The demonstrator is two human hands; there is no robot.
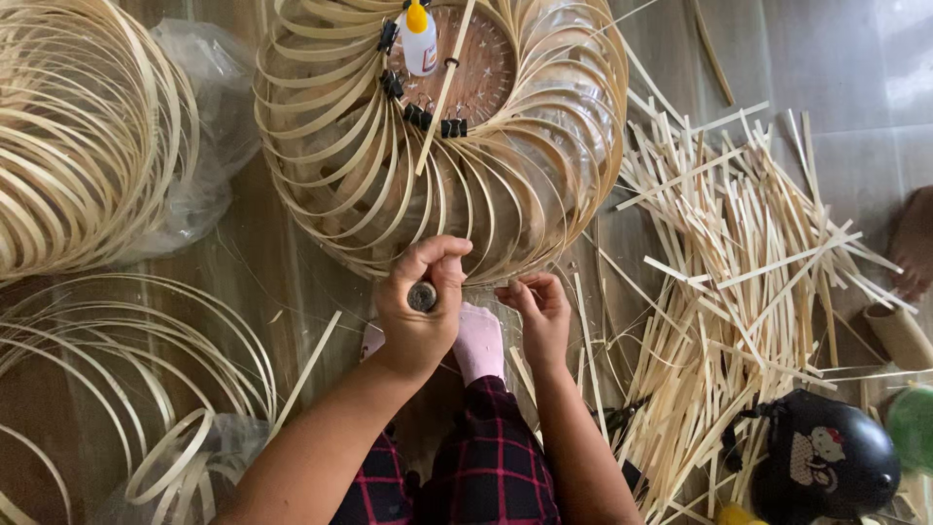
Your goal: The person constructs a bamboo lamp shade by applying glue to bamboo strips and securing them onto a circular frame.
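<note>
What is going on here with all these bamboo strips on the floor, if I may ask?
A person sits on the floor working on a round frame of curved bamboo strips. The left hand has its grip closed on a small round-ended tool, while the right hand pinches at the frame's near edge. Black binder clips and a glue bottle sit at the frame's centre. Loose cut strips lie piled to the right, and bamboo hoops to the left.

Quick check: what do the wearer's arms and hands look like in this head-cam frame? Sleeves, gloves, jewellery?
Both forearms are bare, with no sleeves in view. The left hand and right hand wear no gloves, and no rings, watch or bracelets show. Fingernails look short and unpainted. Below the arms, the person wears dark trousers with a red check pattern and a pale pink sock.
</note>
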